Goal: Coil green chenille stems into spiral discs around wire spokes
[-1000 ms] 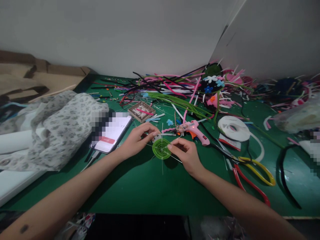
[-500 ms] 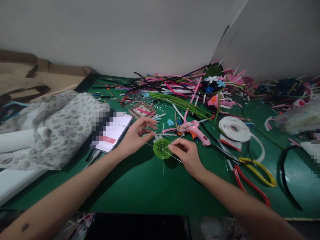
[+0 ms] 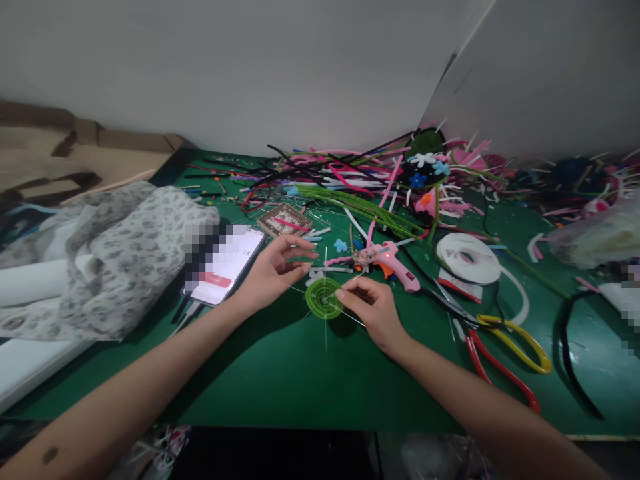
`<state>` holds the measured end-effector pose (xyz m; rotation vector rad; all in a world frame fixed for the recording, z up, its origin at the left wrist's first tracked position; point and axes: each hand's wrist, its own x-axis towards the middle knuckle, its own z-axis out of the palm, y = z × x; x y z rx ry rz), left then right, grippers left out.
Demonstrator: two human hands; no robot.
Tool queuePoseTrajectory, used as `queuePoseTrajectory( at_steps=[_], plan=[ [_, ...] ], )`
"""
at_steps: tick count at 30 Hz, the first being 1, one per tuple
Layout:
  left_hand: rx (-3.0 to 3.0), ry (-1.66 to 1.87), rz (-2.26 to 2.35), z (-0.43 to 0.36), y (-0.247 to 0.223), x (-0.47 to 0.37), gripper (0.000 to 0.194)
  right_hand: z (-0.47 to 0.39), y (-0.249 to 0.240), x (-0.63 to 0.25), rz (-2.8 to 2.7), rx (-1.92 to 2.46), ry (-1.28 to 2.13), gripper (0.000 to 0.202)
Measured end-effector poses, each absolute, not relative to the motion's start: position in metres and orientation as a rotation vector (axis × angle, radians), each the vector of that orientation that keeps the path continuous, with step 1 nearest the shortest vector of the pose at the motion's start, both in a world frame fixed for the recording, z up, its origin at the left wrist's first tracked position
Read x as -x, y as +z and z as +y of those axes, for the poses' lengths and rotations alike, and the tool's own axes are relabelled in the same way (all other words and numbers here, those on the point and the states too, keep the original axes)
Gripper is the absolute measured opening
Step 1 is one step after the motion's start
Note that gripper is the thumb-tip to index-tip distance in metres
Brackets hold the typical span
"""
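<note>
A small round green coiled disc (image 3: 324, 298), with thin pale wire spokes sticking out all around, is held up a little above the table. My right hand (image 3: 373, 307) pinches it at its right edge, thumb and forefinger together; the exact spot under the fingertips is hidden. To the upper left of the disc is my left hand (image 3: 280, 270), its fingers curved and apart from the thumb. One spoke ends by the left thumb, but whether they touch I cannot tell. Just behind the disc lies a pink glue gun (image 3: 400, 269).
Yellow-and-red-handled scissors (image 3: 477, 323) and a white ribbon roll (image 3: 467, 259) lie to the right. On the left are a phone (image 3: 227, 263) and patterned cloth (image 3: 145, 247). Behind sit a small tray (image 3: 265, 220), green stems (image 3: 360, 208) and a pile of coloured pipe cleaners (image 3: 345, 167).
Almost nothing differs. The disc has shifted very slightly to the left, and my left fingers have spread a touch; the right pinch stays the same.
</note>
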<state>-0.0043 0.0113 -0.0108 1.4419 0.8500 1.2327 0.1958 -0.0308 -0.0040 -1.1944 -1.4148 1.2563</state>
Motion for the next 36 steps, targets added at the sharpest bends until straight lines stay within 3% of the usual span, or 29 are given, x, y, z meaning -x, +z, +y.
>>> queuePoseTrajectory(
  at_steps=[36],
  plan=[
    [-1.525, 1.169, 0.773, 0.0141, -0.0168, 0.0073, 0.024, -0.0309, -0.0054, -0.1961, -1.423, 1.172, 1.264, 0.015]
  ],
)
